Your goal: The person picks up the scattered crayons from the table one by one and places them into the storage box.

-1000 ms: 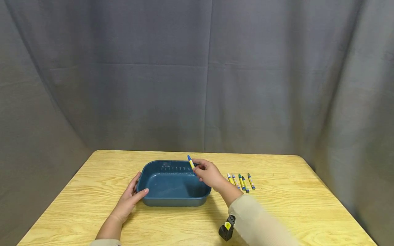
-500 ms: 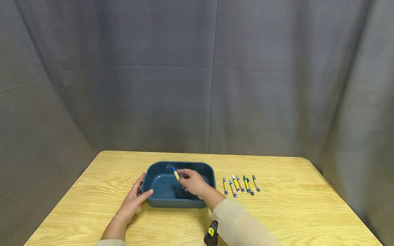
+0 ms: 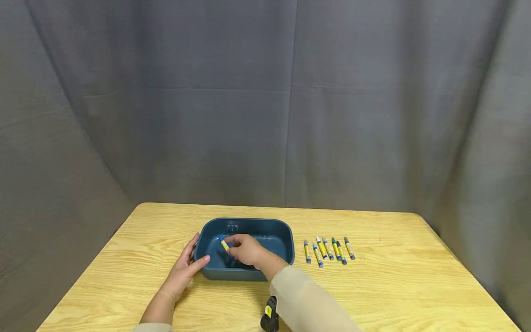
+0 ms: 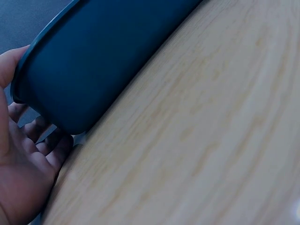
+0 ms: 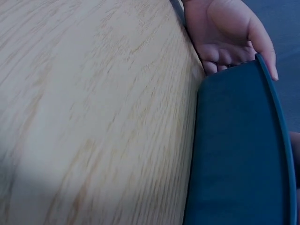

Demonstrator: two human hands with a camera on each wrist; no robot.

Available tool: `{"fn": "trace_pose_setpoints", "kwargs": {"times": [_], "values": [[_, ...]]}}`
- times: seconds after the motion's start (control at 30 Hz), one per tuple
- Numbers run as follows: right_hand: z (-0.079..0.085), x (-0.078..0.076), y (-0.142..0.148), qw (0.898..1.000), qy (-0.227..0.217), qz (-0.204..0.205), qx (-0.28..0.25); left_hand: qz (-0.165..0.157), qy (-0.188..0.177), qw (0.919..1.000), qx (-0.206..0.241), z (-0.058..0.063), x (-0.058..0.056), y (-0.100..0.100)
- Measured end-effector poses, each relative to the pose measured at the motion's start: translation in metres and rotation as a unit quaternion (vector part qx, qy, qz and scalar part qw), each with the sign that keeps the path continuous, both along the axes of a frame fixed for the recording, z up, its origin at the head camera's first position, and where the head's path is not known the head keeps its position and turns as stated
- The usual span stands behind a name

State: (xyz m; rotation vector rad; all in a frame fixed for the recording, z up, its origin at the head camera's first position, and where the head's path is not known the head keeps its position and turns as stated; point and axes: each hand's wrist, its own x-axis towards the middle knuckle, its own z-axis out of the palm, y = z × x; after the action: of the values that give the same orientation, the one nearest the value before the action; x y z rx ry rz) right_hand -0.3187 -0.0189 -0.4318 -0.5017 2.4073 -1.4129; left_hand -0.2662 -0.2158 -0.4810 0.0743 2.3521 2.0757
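Note:
A dark blue rectangular basin [image 3: 236,275] sits on the table. My left hand [image 3: 181,269] grips its left end, thumb over the rim and fingers along the outer wall; the left wrist view shows these fingers [image 4: 44,136] curled by the basin's lower corner. Inside the basin's outline, over its left half, my right hand [image 3: 247,250] pinches a blue crayon [image 3: 224,244] with a yellow wrapper, its blue tip pointing up and left. In the right wrist view the basin's outer wall [image 5: 239,154] hides most of the right hand.
Several crayons in yellow wrappers lie side by side right of the basin, among them a green-tipped crayon [image 3: 336,249] and a light blue crayon [image 3: 317,256]. A black wrist device [image 3: 270,314] hangs under the right sleeve. A grey curtain [image 3: 232,115] stands behind the table.
My right hand has carried the blue crayon leftward and down, from the basin's back right rim to its left half. My left hand keeps its place on the basin. The head view has shifted slightly.

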Motion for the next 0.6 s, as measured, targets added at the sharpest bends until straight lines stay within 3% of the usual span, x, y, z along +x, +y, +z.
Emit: {"fn": "trace_pose_setpoints", "kwargs": {"times": [0.3,0.6], "values": [[-0.007,-0.002,-0.011,0.998,0.001,0.018,0.055,0.000,-0.002,1.0000,-0.001,-0.003,0.000,0.003],[-0.006,-0.005,-0.019,0.988,0.049,0.047,0.136,0.002,0.002,1.0000,0.001,-0.001,0.001,0.001]]}}
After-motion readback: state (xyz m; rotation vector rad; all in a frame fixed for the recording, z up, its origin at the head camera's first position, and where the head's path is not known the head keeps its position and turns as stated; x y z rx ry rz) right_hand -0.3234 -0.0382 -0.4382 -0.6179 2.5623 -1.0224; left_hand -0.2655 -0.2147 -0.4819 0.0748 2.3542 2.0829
